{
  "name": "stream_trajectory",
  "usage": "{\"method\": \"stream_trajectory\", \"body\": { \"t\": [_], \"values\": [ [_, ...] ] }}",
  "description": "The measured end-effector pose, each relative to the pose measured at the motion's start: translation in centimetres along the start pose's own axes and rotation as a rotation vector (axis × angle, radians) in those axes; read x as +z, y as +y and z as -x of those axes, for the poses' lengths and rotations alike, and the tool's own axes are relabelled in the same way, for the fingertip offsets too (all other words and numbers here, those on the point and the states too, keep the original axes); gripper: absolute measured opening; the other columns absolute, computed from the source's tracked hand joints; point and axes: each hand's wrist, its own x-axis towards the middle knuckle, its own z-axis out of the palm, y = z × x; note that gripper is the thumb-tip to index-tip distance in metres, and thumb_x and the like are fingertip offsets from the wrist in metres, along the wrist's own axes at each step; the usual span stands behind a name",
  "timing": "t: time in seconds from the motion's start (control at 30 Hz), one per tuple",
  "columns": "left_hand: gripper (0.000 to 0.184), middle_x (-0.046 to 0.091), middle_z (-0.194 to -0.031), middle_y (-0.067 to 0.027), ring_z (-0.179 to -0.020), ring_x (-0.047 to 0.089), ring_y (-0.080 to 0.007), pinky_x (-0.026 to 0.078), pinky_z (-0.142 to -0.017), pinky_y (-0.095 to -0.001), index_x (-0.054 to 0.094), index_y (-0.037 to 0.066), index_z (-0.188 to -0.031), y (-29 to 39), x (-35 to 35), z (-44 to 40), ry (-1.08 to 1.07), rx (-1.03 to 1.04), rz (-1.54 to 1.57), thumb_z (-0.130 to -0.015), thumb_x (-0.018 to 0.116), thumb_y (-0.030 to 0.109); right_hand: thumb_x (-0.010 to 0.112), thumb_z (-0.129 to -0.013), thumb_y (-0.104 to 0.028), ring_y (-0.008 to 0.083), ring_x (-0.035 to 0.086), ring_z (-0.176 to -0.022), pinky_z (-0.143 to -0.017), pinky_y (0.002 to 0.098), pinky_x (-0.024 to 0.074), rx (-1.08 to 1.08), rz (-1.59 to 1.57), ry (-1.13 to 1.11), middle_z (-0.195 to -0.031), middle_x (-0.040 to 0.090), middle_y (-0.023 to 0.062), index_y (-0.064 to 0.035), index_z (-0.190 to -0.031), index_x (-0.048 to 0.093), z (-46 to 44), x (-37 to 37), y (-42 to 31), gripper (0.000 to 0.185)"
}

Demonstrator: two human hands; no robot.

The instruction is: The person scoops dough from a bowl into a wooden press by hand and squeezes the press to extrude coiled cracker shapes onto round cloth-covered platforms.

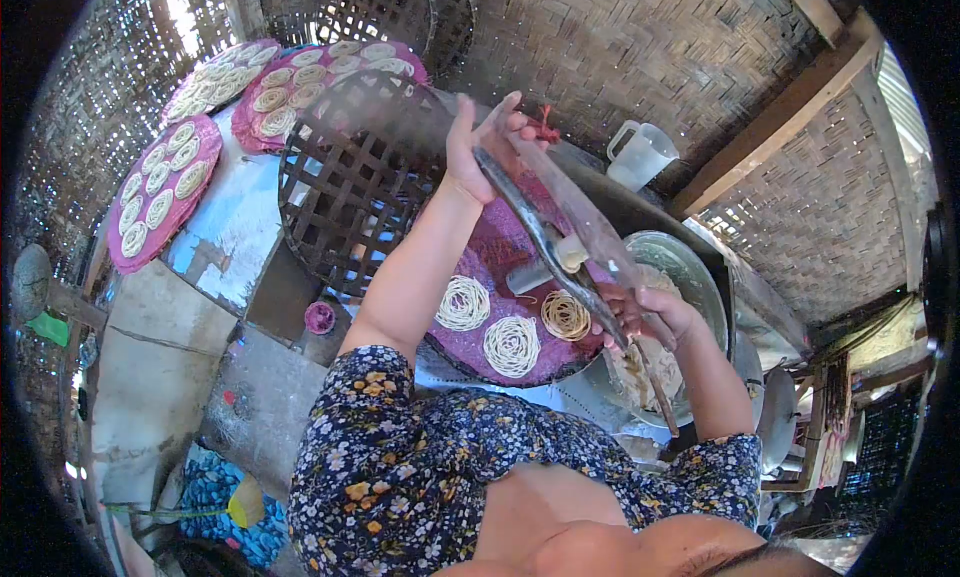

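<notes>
A long wooden press (555,232) with two bars and a metal cylinder (528,276) between them is held slantwise over a purple round mat (490,242). My left hand (487,142) is at its upper end, thumb and fingers spread apart, palm by the bars. Around the lower end of the bars my right hand (655,317) is closed. Beneath the press, coils of pale noodle (511,346) lie on the mat. Under my right hand a large metal basin (700,267) holds pale dough (640,377).
Purple trays of noodle coils (165,192) stand at the upper left, beside a dark woven basket (335,187). A clear plastic jug (642,157) is by the woven wall. A small pink cup (320,318) sits left of the mat.
</notes>
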Motion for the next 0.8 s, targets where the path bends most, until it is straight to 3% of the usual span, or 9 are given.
{"method": "stream_trajectory", "body": {
  "t": [0.13,0.23,0.4,0.5,0.53,0.63,0.8],
  "values": [
    [0.062,0.052,-0.069,0.0044,-0.072,0.054,-0.0147,0.041,-0.086,-0.0445,0.054,0.014,-0.113,0.7,-1.5,0.9,0.007,0.090,-0.022,-0.083,0.036,0.065,0.061,-0.071,-0.056,0.0204,0.061,-0.074,-0.066,0.0309,0.0479,0.033,0.099,0.100,-0.086,0.062,0.0118,0.0012,-0.104,0.055,-0.8,1.6,-0.6,0.066],
    [0.061,0.051,-0.065,0.0059,-0.068,0.052,-0.0130,0.042,-0.084,-0.0442,0.054,0.015,-0.112,0.7,-0.7,2.1,0.024,0.095,-0.019,-0.083,0.037,0.065,0.060,-0.071,-0.057,0.0184,0.060,-0.072,-0.065,0.0305,0.0478,0.036,0.186,-0.038,-0.086,0.062,0.0106,0.0008,-0.103,0.055,-0.6,2.0,-0.8,0.067],
    [0.056,0.048,-0.060,0.0083,-0.061,0.049,-0.0092,0.042,-0.083,-0.0415,0.055,0.017,-0.111,-1.0,2.2,3.0,0.085,0.110,-0.024,-0.081,0.043,0.063,0.073,-0.063,-0.045,0.0153,0.057,-0.067,-0.058,0.0260,0.0468,-0.014,0.187,0.235,-0.082,0.059,0.0058,0.0028,-0.104,0.056,3.1,4.4,-3.2,0.065],
    [0.056,0.048,-0.060,0.0092,-0.061,0.049,-0.0079,0.041,-0.084,-0.0406,0.055,0.017,-0.111,0.2,3.7,1.5,-0.059,0.158,-0.069,-0.080,0.045,0.063,0.074,-0.062,-0.044,0.0145,0.056,-0.068,-0.059,0.0254,0.0465,-0.014,0.364,0.238,-0.082,0.059,0.0050,0.0025,-0.107,0.055,3.2,3.4,-4.7,0.068],
    [0.060,0.052,-0.062,0.0030,-0.066,0.053,-0.0162,0.040,-0.087,-0.0438,0.053,0.016,-0.116,1.0,3.7,1.0,-0.207,0.117,0.065,-0.084,0.036,0.063,0.074,-0.062,-0.044,0.0138,0.056,-0.069,-0.060,0.0258,0.0458,-0.014,0.396,0.248,-0.084,0.059,0.0054,0.0024,-0.108,0.055,2.9,3.5,-4.8,0.068],
    [0.063,0.054,-0.062,0.0029,-0.063,0.054,-0.0162,0.040,-0.088,-0.0427,0.052,0.014,-0.117,2.3,5.2,1.4,-0.219,0.137,0.010,-0.084,0.034,0.064,0.074,-0.061,-0.045,0.0129,0.055,-0.071,-0.062,0.0257,0.0449,-0.095,0.357,0.246,-0.085,0.060,0.0055,0.0030,-0.109,0.055,2.3,5.1,-4.4,0.070],
    [0.060,0.053,-0.064,0.0025,-0.063,0.054,-0.0162,0.041,-0.090,-0.0437,0.053,0.015,-0.117,1.1,5.5,2.9,-0.188,0.098,0.015,-0.084,0.035,0.062,0.075,-0.061,-0.043,0.0141,0.056,-0.077,-0.069,0.0289,0.0452,0.001,0.371,0.213,-0.092,0.061,0.0065,0.0015,-0.111,0.056,4.1,5.5,-3.9,0.069]
  ]
}}
